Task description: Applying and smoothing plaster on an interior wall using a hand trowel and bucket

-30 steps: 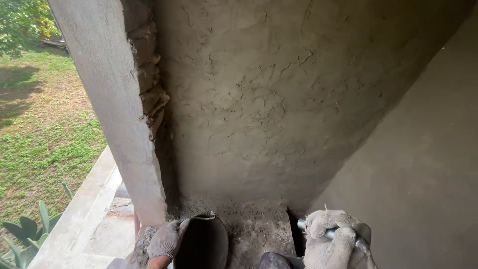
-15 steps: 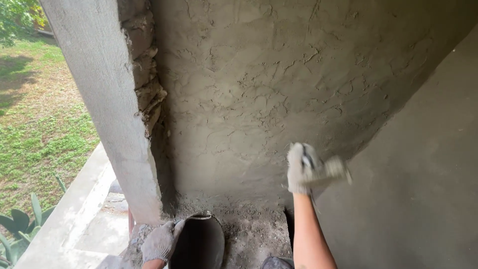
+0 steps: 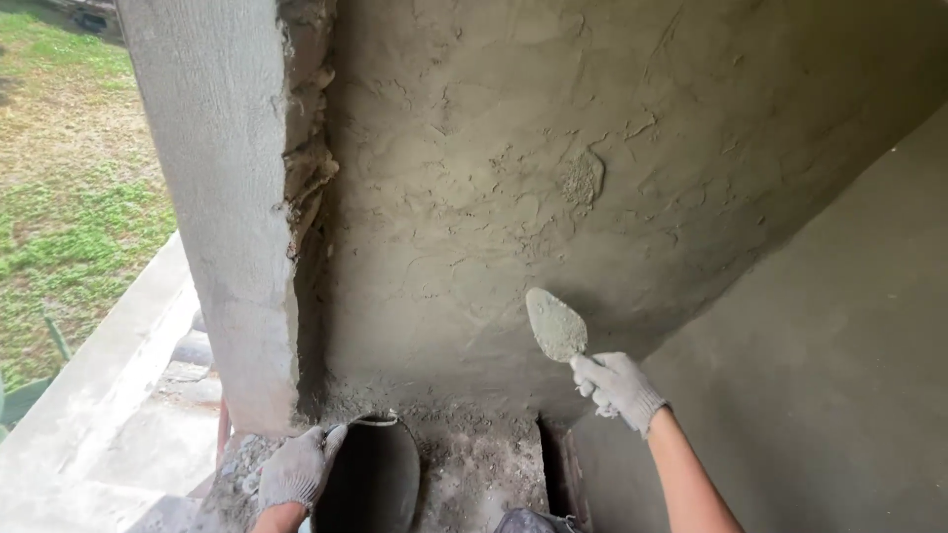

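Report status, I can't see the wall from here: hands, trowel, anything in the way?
Right hand gripping trowel, blade up by the rough plastered wall. Left hand on dark bucket rim. Nothing between blade and wall.

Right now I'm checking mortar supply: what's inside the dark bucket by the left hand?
The bucket interior shows only dark shadow; its contents cannot be made out. The left hand grips its rim.
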